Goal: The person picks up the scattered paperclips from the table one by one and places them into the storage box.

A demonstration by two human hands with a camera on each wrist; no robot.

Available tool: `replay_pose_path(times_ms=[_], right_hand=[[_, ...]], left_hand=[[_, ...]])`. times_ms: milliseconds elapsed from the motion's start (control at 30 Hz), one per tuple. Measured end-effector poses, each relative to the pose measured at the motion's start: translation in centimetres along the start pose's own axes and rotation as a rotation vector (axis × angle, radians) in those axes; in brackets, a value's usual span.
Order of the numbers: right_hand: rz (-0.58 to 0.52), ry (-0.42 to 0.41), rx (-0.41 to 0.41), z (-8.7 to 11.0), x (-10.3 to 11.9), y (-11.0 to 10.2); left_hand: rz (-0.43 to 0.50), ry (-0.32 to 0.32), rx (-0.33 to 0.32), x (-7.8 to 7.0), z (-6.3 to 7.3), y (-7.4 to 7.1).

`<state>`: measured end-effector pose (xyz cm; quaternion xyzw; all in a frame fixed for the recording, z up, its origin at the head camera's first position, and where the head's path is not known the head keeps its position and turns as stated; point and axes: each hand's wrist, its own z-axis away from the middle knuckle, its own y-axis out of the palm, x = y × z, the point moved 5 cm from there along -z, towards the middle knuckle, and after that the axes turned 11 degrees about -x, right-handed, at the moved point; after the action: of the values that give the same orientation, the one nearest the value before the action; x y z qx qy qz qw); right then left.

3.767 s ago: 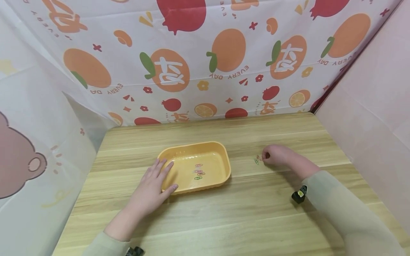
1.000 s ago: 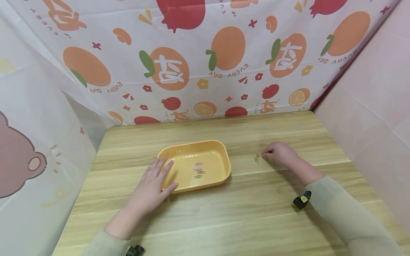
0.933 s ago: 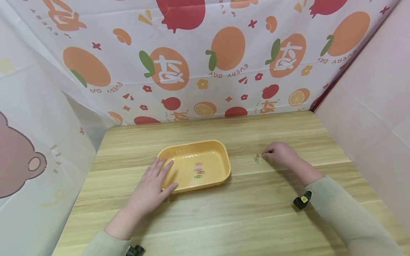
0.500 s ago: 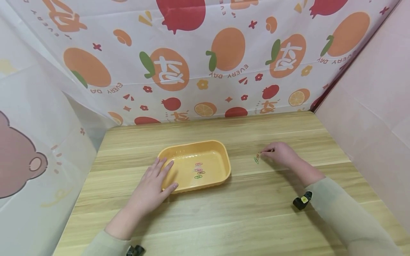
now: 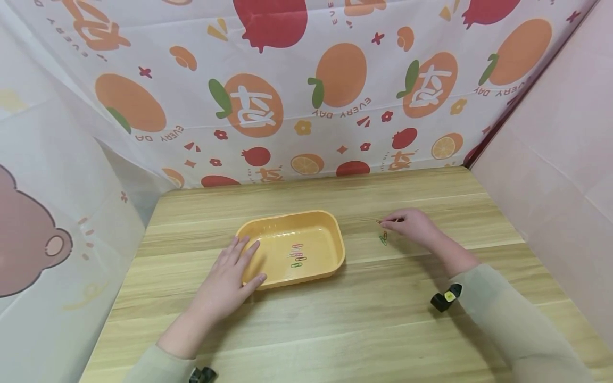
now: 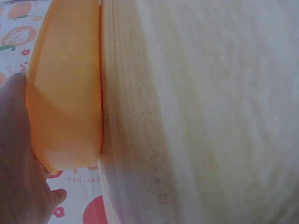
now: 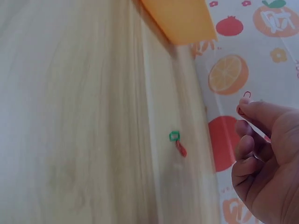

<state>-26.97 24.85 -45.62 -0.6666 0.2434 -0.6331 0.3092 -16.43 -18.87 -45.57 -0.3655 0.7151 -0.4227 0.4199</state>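
Note:
My left hand (image 5: pixel 227 282) rests over the left end of a yellow plastic tray (image 5: pixel 335 255), fingers spread across its rim and the thumb by the front edge. The tray's outer wall (image 6: pixel 70 93) fills part of the left wrist view. Several paper clips (image 5: pixel 297 256), pink, green and dark red, lie on its floor. To the tray's right, my right hand (image 5: pixel 409 226) pinches a red paper clip (image 7: pixel 247 94) between thumb and index finger, raised off the table. Below that hand a green paper clip (image 7: pixel 174 136) and a red one (image 7: pixel 181 149) lie touching or nearly so.
The wooden tabletop (image 5: pixel 306 330) carries everything. A fruit-print cloth (image 5: pixel 297 80) hangs along the back edge, with pale cloth walls at the left and right (image 5: pixel 551 149). A small black device (image 5: pixel 445 299) is strapped to the right wrist.
My right hand has picked a red paper clip up from the small group and moved it slightly up and leftward. My left hand and the tray stay in place.

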Motion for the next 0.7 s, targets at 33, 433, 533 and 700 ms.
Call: replay_pose_path(times_ms=[33,433,533,700], right_hand=[[-0.007,0.000,0.001,-0.1,0.3,0.1],[-0.227,0.016,0.037,-0.9,4.4,2.7],[-0.263,0.028,0.057,-1.0,5.4,3.4],[-0.310,0.021,0.078,-1.3,6.9,4.5]], left_hand=[[0.000,0.001,-0.002,0.0,0.0,0.0],[0.003,-0.012,0.007,-0.2,0.2,-0.2],[0.006,-0.011,0.008,-0.3,0.2,-0.2],[0.004,-0.008,0.007,-0.3,0.1,-0.1]])
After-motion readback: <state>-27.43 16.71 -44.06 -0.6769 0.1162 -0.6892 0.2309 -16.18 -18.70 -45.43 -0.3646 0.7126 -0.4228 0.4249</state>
